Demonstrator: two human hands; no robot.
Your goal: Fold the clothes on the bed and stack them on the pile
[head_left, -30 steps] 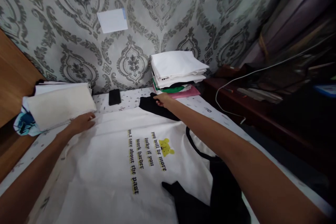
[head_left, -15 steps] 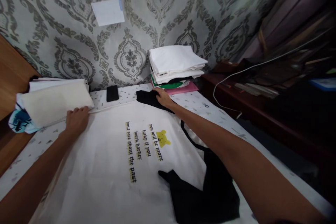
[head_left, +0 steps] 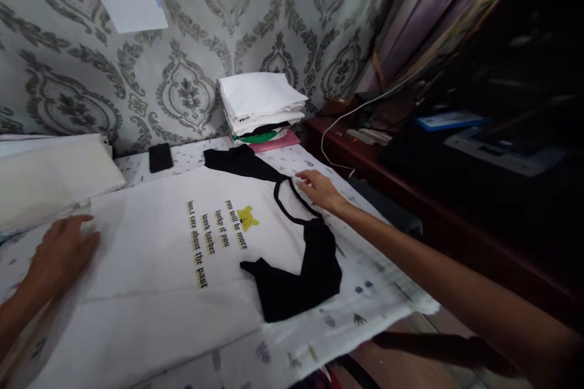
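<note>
A white T-shirt (head_left: pixel 150 255) with black sleeves and a black-trimmed collar lies spread out, front up, its neck toward the right. Dark lettering and a yellow bear face are printed on its chest. At the collar, my right hand (head_left: pixel 322 191) has its fingers closed on the neck's edge. My left hand (head_left: pixel 64 252) is by the hem end at the left, thumb and fingers apart, holding nothing.
Folded white clothes (head_left: pixel 262 97) are stacked against the patterned wall, with green and pink ones below. A cream folded cloth (head_left: pixel 55 176) lies at the left, near a black phone (head_left: pixel 160 158). A white cable (head_left: pixel 331 161) hangs by a dark red desk (head_left: pixel 360 146).
My right hand has moved from the far black sleeve to the collar. The left hand has come off the far hem corner and drawn nearer. The view has swung right.
</note>
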